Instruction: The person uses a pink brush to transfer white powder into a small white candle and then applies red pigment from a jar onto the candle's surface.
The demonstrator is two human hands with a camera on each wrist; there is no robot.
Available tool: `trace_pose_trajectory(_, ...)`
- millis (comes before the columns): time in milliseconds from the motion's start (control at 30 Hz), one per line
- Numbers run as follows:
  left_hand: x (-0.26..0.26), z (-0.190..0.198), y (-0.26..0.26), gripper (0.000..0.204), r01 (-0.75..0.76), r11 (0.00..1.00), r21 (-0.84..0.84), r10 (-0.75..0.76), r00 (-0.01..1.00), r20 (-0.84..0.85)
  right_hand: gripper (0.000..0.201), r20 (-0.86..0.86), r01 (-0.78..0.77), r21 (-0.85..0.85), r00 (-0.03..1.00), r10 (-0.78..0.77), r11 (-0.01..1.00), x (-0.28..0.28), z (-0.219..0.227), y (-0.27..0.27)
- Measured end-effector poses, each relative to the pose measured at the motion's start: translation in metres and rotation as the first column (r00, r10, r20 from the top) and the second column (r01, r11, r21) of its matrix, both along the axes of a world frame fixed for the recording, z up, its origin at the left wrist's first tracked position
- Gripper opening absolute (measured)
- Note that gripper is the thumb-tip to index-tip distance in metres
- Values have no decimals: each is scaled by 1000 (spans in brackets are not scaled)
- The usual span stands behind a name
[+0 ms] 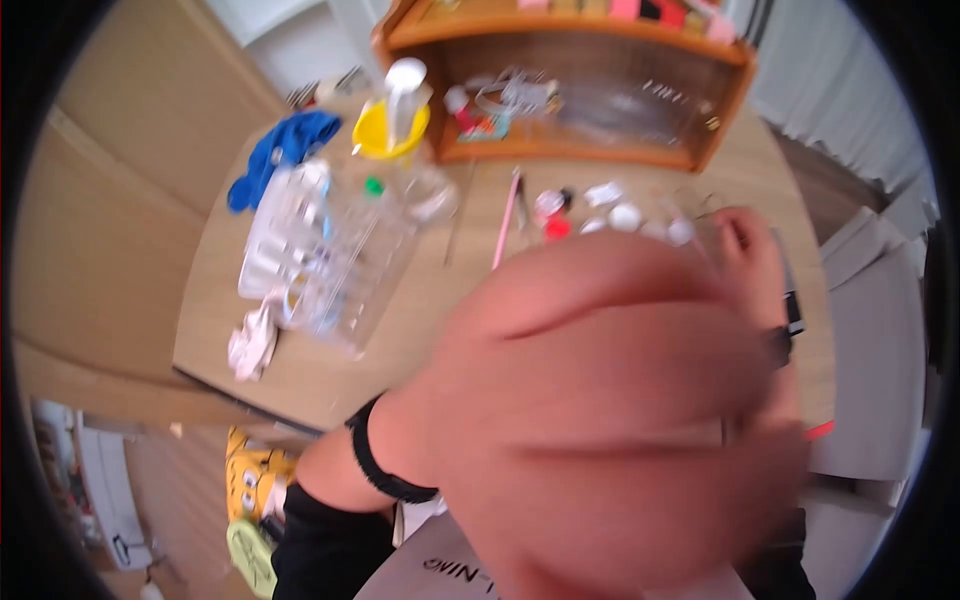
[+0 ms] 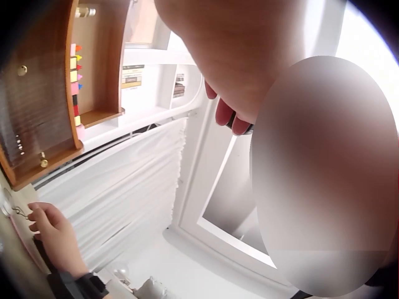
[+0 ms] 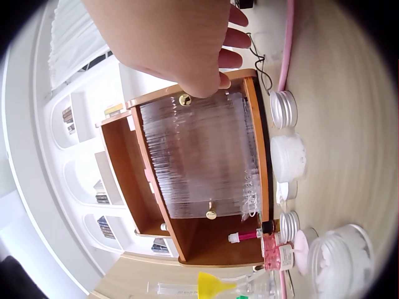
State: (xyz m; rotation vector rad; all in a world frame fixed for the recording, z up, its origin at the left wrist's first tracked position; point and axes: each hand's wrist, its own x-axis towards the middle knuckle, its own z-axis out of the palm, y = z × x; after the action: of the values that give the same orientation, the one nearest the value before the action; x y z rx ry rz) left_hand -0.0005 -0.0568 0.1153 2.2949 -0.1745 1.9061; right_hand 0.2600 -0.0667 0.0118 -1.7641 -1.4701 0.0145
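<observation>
My left hand (image 1: 620, 400) is raised large and blurred across the head view, a black band round its wrist. In the left wrist view several fingertips of this hand (image 2: 243, 56) touch a dark object (image 2: 232, 119), mostly hidden; the grip is unclear. At the table's right side, my right hand (image 1: 755, 260) stays low with loosely bent fingers. A thin dark bent wire (image 3: 262, 68) lies beside its fingertips (image 3: 232, 58); no grip on it shows. Small round jars (image 3: 288, 158) and a pink tube (image 3: 288, 37) lie near that hand.
A wooden cabinet (image 1: 570, 38) with a clear front stands at the table's back. Towards the left are a yellow funnel (image 1: 385, 132), a clear plastic box (image 1: 375, 265), a white rack (image 1: 268, 235), a blue cloth (image 1: 285, 150) and a pale crumpled cloth (image 1: 254, 342). A grey chair (image 1: 870, 350) stands right.
</observation>
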Motion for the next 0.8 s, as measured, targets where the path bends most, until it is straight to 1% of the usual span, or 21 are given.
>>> trace_pose_trajectory(33, -8, 2, -2, 32, -30, 999, -33, 29, 999, -31, 11, -9, -48, 5, 999, 48, 999, -9, 7, -4)
trace_pose_trajectory(67, -14, 6, -4, 32, -1, 999, -50, 0, 1000, -22, 11, -7, -89, 35, 996, 90, 995, -2, 1, -2)
trace_pose_trajectory(100, -10, 4, -16, 33, 29, 998, -56, -29, 1000, -4, 12, -49, -65, 48, 997, 67, 997, 17, -25, 9)
trace_pose_trajectory(133, -19, 4, -27, 34, 73, 996, -46, -72, 997, 20, 11, -53, -9, 17, 999, 10, 1000, 3, -12, 4)
trace_pose_trajectory(200, -8, 6, -29, 35, 147, 988, -51, -144, 988, 59, 11, -70, -87, -11, 994, 86, 996, 10, -12, 5)
trace_pose_trajectory(233, 2, 7, -25, 36, 186, 981, -56, -181, 980, 80, 11, -80, -100, -9, 992, 99, 995, 17, -16, 3)
trace_pose_trajectory(300, 1, 17, -16, 37, 234, 970, -62, -227, 968, 104, 11, -134, -61, -12, 989, 59, 998, 24, -30, 9)
trace_pose_trajectory(367, 1, 25, -25, 39, 272, 961, -52, -264, 957, 120, 11, -132, -126, 10, 983, 126, 992, 30, -33, 11)
trace_pose_trajectory(400, 17, 19, -38, 40, 298, 954, -40, -290, 948, 129, 11, -105, -152, 22, 983, 153, 988, 28, -32, 10)
trace_pose_trajectory(433, 40, 9, -52, 41, 330, 944, -24, -324, 936, 142, 11, -105, -153, -5, 983, 152, 988, 24, -30, 9)
trace_pose_trajectory(467, 55, 9, -65, 41, 370, 929, 3, -366, 917, 161, 11, -93, -146, -26, 985, 143, 989, 21, -24, 8)
trace_pose_trajectory(500, 65, -3, -69, 42, 420, 907, 35, -419, 889, 184, 9, -155, -122, -130, 983, 101, 984, 16, -18, 6)
trace_pose_trajectory(533, 58, 0, -59, 42, 429, 901, 68, -434, 881, 189, 9, -90, -163, -28, 983, 160, 986, 17, -22, 6)
trace_pose_trajectory(567, 40, 3, -43, 45, 420, 884, 206, -411, 907, -88, 9, -74, -153, -45, 986, 150, 987, 13, -16, 6)
trace_pose_trajectory(600, 28, 2, -31, 55, 431, 836, 340, -315, 884, -346, 8, -57, -139, -61, 989, 136, 988, 8, -11, 4)
trace_pose_trajectory(633, 26, -1, -26, 55, 441, 815, 376, -325, 885, -334, 8, -38, -129, -59, 991, 127, 990, 7, -11, 3)
trace_pose_trajectory(667, 26, -5, -23, 32, 469, 867, 171, -370, 834, -408, 8, -19, -116, -50, 993, 115, 992, 7, -11, 3)
trace_pose_trajectory(700, 25, -10, -20, 21, 465, 885, -39, -426, 772, -472, 8, -88, -82, -66, 993, 76, 994, 3, -6, 1)
trace_pose_trajectory(733, 22, -21, -18, 18, 370, 929, 27, -294, 780, -552, 8, -160, -52, -89, 986, 37, 995, -3, -1, 1)
trace_pose_trajectory(767, 18, -28, -16, 16, 271, 958, 92, -161, 774, -612, 8, -115, -49, -65, 993, 42, 997, -3, 1, 4)
trace_pose_trajectory(800, 14, -34, -13, 7, 78, 992, 96, 14, 698, -716, 8, -70, -44, -57, 997, 40, 997, -2, -1, 3)
